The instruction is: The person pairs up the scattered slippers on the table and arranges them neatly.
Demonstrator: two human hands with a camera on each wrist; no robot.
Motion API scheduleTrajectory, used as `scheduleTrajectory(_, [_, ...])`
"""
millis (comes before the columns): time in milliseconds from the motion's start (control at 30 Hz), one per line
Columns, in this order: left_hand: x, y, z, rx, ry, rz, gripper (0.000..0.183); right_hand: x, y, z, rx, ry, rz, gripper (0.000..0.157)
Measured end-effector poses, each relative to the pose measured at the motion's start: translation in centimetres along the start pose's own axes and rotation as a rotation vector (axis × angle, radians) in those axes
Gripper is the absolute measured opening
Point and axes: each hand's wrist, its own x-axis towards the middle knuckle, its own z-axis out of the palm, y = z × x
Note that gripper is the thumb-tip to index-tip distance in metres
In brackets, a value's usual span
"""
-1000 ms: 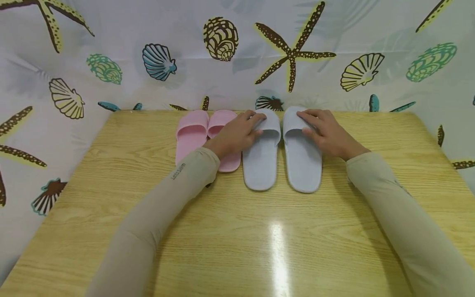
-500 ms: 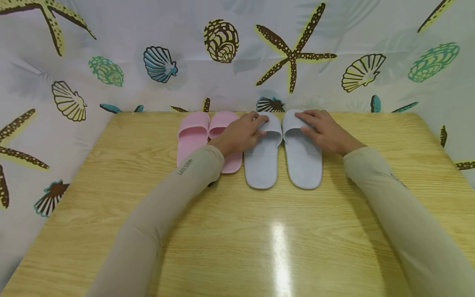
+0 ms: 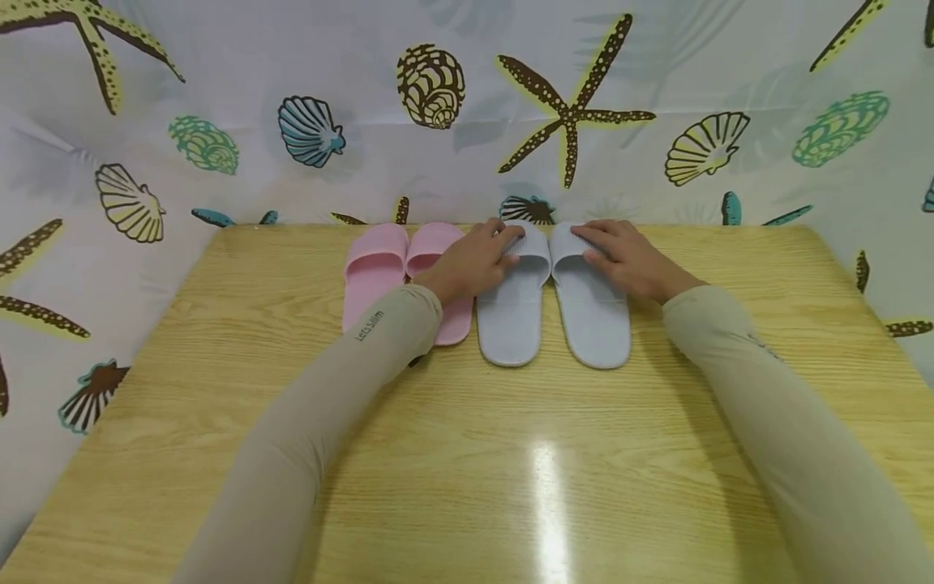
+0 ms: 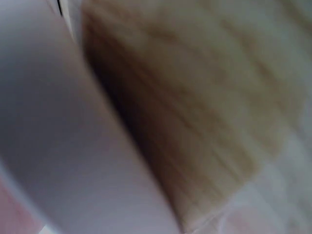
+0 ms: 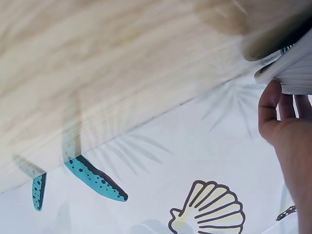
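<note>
A pair of light grey slide slippers stands on the wooden table, toes against the back cloth. My left hand [image 3: 470,261] holds the ribbed strap of the left grey slipper [image 3: 510,332], its fingers over the top and the thumb lower at the side. On the right grey slipper [image 3: 594,332], my right hand [image 3: 631,261] grips the strap from its outer side. The straps of both slippers meet at the toe end, while their heels stand apart. In the right wrist view, fingertips touch the pale ribbed strap [image 5: 302,75]. The left wrist view is blurred.
Left of the grey pair stand a pink slipper [image 3: 365,300] and its mate [image 3: 456,324], the latter partly hidden by my left hand. Behind the glossy wooden table [image 3: 467,470] hangs a white cloth [image 3: 481,138] printed with shells and starfish.
My right hand has moved the right grey slipper left against the left one, closing the gap at the straps. Both grey slippers have shifted slightly toward the back. The left hand stays on its strap.
</note>
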Motion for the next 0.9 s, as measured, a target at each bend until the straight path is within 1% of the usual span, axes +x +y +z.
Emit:
scheduleTrajectory(200, [0.21,0.09,-0.38,-0.011,-0.001,-0.005,0.047,0.08,0.05,-0.22,0.003,0.038,-0.029,0.047])
scheduleTrajectory(400, [0.07,0.11,-0.56,-0.032,-0.028,-0.004,0.048,0.21,-0.02,-0.09,0.019,0.005,-0.015,0.047])
scheduleTrajectory(600, [0.02,0.12,-0.48,-0.025,-0.006,-0.002,0.048,0.32,0.04,-0.32,0.024,-0.009,0.002,0.049])
scheduleTrajectory(800, [0.09,0.23,-0.38,-0.026,0.002,0.005,0.047,0.26,0.16,-0.48,0.033,-0.017,0.007,0.05])
scheduleTrajectory(900, [-0.19,0.35,-0.31,-0.008,0.026,0.001,0.049,0.06,0.33,-0.5,0.029,0.007,-0.004,0.052])
